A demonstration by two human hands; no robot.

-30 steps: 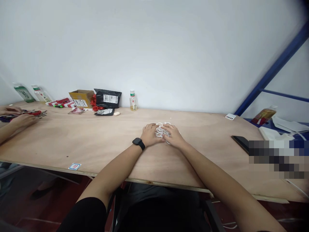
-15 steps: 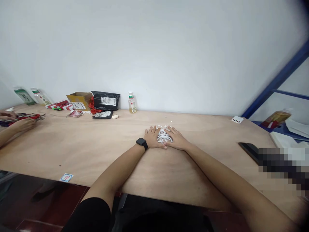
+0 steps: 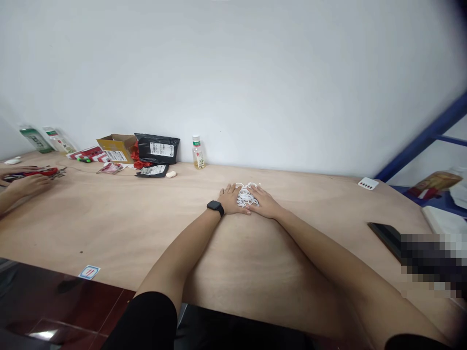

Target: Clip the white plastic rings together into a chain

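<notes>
A small heap of white ring-like and curved pieces [image 3: 243,197] lies on the wooden table between my two hands; their exact kind is too small to make out. Flat against the heap's left side rests my left hand [image 3: 230,200], fingers apart, with a black watch on its wrist. My right hand [image 3: 265,203] lies along the right side, its fingers stretched forward and partly over the pieces. The thumbs come close together at the near side of the heap. Both hands touch the outer pieces without gripping any.
Along the wall stand a drink bottle [image 3: 198,153], a black mailing bag [image 3: 156,148] and an open cardboard box [image 3: 116,148]. At far left another person's hands [image 3: 31,184] handle red-handled tools. A white power strip [image 3: 368,183] and a dark phone-like slab [image 3: 386,236] lie at right.
The view has tilted slightly. My hands and the white heap between them sit a little higher in the picture; both hands keep nearly the same flat pose.
</notes>
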